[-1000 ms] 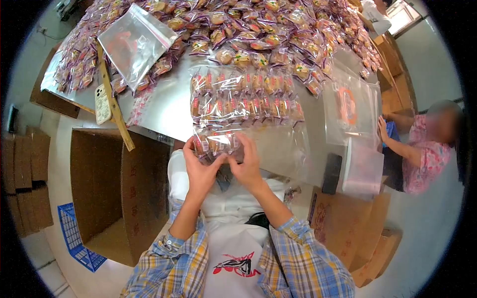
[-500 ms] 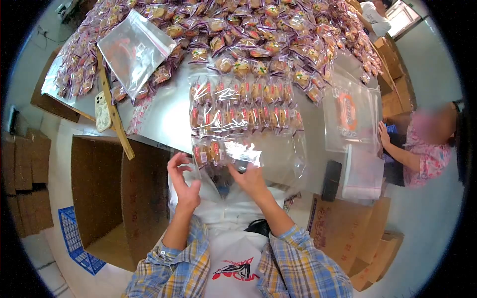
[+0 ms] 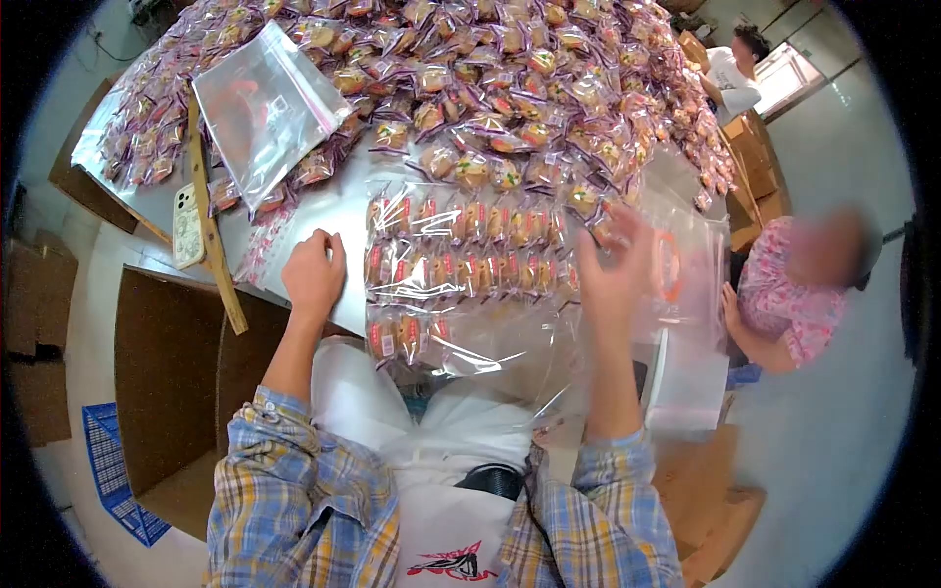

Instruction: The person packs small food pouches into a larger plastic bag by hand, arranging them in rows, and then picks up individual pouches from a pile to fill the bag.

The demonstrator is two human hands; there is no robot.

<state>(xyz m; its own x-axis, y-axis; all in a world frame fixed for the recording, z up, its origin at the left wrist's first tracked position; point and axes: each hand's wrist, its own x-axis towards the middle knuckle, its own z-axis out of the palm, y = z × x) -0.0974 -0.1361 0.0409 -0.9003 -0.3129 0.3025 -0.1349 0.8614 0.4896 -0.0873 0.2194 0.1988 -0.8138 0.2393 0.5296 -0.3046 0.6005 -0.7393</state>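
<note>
While we are curling the empty-looking fingers of our left hand [image 3: 314, 272] left of the clear bag [image 3: 549, 343], we are reaching our right hand [image 3: 618, 263] over its right edge, blurred, grip: cannot tell. Wrapped cakes [image 3: 472, 220] are lying in rows inside the bag, loose packets [image 3: 470, 172] spreading beyond it.

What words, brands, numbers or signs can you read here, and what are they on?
Nothing reads with certainty.
Wrapped pieces in rows: red print, too small.
Flat clear bag on the right: orange mark, blurred.
Clear bags at upper left: faint reddish print, unreadable.
White top: red and black print, letters too unclear to quote.
</note>
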